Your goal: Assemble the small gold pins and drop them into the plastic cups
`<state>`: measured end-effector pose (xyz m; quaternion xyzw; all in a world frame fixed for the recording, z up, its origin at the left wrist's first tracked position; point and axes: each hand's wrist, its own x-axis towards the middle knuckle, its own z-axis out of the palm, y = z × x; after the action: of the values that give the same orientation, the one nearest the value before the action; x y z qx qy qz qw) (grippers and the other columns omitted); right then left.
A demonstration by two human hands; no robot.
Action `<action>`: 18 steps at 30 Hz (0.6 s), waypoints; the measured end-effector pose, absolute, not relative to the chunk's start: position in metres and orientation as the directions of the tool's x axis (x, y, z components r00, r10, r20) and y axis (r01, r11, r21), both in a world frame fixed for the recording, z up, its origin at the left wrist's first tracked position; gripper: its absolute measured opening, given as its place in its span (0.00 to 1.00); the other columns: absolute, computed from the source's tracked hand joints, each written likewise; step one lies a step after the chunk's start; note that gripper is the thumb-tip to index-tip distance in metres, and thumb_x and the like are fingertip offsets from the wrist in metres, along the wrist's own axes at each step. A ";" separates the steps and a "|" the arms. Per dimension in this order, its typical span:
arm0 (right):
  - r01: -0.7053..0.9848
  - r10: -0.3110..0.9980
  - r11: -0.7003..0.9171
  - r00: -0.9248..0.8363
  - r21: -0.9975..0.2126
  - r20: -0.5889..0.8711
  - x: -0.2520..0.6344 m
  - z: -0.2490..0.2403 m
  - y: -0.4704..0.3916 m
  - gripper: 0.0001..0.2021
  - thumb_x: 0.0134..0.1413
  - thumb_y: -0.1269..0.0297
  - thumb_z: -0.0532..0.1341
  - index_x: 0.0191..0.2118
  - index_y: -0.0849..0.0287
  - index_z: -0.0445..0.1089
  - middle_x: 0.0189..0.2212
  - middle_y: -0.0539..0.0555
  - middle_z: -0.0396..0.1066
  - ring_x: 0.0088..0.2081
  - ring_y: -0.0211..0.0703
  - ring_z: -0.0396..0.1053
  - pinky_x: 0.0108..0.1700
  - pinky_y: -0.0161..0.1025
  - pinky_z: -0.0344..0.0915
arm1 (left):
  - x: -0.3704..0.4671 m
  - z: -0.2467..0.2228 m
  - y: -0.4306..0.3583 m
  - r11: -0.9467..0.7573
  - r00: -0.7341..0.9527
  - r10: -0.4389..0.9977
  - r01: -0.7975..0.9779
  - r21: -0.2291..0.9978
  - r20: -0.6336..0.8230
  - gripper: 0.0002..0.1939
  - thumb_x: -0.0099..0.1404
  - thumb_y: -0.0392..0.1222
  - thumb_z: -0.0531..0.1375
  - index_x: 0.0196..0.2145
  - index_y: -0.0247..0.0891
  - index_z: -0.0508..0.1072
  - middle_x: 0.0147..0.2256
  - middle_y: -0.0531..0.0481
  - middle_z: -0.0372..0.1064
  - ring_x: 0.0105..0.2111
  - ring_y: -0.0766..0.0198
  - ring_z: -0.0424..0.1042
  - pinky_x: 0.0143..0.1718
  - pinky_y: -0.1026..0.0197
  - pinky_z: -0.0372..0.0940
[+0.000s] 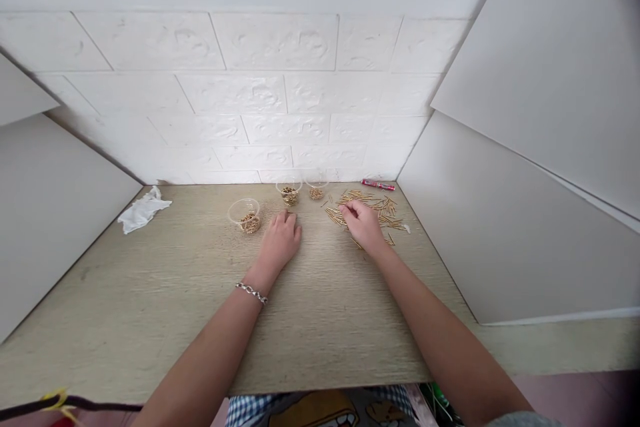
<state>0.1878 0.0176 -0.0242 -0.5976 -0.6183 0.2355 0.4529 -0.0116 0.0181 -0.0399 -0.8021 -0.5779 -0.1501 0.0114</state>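
My right hand [365, 227] is over a loose spread of thin gold-coloured metal pins [387, 219] at the right of the table. Its thumb and forefinger are pinched together, but whatever is between them is too small to name. My left hand [281, 238] rests on the tabletop at the middle with its fingers curled down and closed; their tips are partly hidden. Just left of it stands a clear plastic cup [244, 208] with small gold-coloured pieces [250, 222] inside. Behind the left hand is a second clear cup [289, 185] with darker gold pieces, beside a third cup [317, 180] with little in it.
Fine gold-brown bits [270, 211] lie scattered around the left cup. A red tube-like packet [378, 185] lies at the back right, and a crumpled white tissue [143, 209] at the left. White panels [525, 227] and a white brick-pattern wall [260, 93] enclose the table [330, 327].
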 end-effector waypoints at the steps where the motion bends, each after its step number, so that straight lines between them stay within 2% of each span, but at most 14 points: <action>1: 0.538 0.954 0.182 0.108 -0.823 0.281 0.187 -0.025 0.018 0.12 0.50 0.56 0.53 0.24 0.59 0.62 0.18 0.46 0.59 0.23 0.36 0.56 0.27 0.34 0.51 | -0.012 -0.040 0.018 -0.331 0.286 0.924 0.931 0.156 0.254 0.17 0.63 0.40 0.47 0.47 0.30 0.65 0.51 0.35 0.60 0.51 0.52 0.59 0.52 0.52 0.54; 6: 0.600 0.949 0.239 0.022 -0.764 0.314 0.185 -0.030 0.019 0.12 0.51 0.57 0.54 0.24 0.59 0.64 0.19 0.48 0.61 0.23 0.36 0.56 0.27 0.34 0.51 | -0.013 -0.042 0.021 -0.348 0.300 0.918 0.923 0.165 0.260 0.17 0.64 0.41 0.47 0.47 0.35 0.66 0.51 0.39 0.62 0.51 0.52 0.59 0.51 0.51 0.55; 12: 0.650 0.940 0.272 -0.021 -0.709 0.341 0.184 -0.034 0.020 0.12 0.52 0.57 0.53 0.25 0.59 0.66 0.20 0.49 0.64 0.23 0.36 0.58 0.28 0.34 0.52 | -0.023 -0.039 0.026 -0.391 0.355 0.910 0.907 0.156 0.212 0.17 0.62 0.29 0.45 0.44 0.33 0.68 0.42 0.40 0.68 0.44 0.57 0.65 0.47 0.57 0.58; 18: 0.664 0.940 0.287 -0.055 -0.690 0.338 0.183 -0.030 0.017 0.11 0.52 0.59 0.53 0.27 0.59 0.66 0.21 0.49 0.65 0.24 0.36 0.58 0.28 0.34 0.51 | -0.027 -0.033 0.025 -0.378 0.351 0.914 0.919 0.111 0.205 0.14 0.63 0.32 0.47 0.38 0.36 0.71 0.35 0.42 0.67 0.38 0.56 0.66 0.40 0.57 0.60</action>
<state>0.1834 0.0168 -0.0303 -0.5696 -0.7040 0.1790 0.3845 -0.0265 0.0250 -0.0333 -0.8218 -0.5575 -0.1169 0.0116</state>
